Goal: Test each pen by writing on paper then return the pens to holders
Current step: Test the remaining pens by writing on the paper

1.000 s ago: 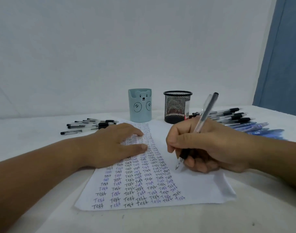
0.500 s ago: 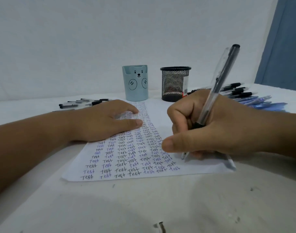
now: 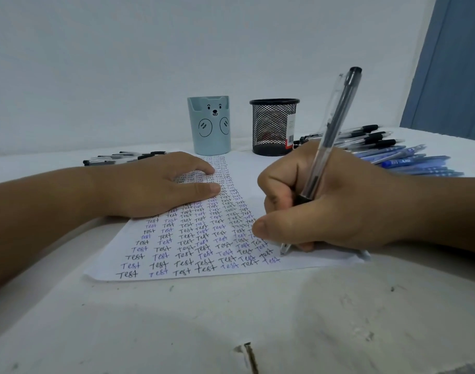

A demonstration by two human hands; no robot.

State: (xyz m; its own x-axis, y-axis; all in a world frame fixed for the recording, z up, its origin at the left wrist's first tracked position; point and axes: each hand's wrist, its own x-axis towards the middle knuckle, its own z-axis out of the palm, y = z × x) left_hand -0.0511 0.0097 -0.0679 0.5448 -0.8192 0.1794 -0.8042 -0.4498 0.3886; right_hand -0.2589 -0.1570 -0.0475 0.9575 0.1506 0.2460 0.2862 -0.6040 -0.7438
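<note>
A white counter [image 3: 258,319] carries everything, scuffed and marked along its near edge. On it lies the paper [image 3: 258,168], a white sheet filled with rows of the word "Test" in black and blue ink. The left hand [image 3: 161,184] lies flat on the paper's left part, fingers straight and pressing it down. The right hand [image 3: 325,206] rests on the paper's right part, fingers and thumb curled round a clear-barrelled pen [image 3: 330,125] whose tip touches the sheet near the lower rows. Beyond the paper's far edge stand a pale blue bear-faced holder [image 3: 210,128] and, to its right, a black mesh holder [image 3: 272,128]. Right of the paper lies a heap of black and blue pens [image 3: 398,155]; left of its far corner, a smaller group of black-capped pens [image 3: 115,159].
</note>
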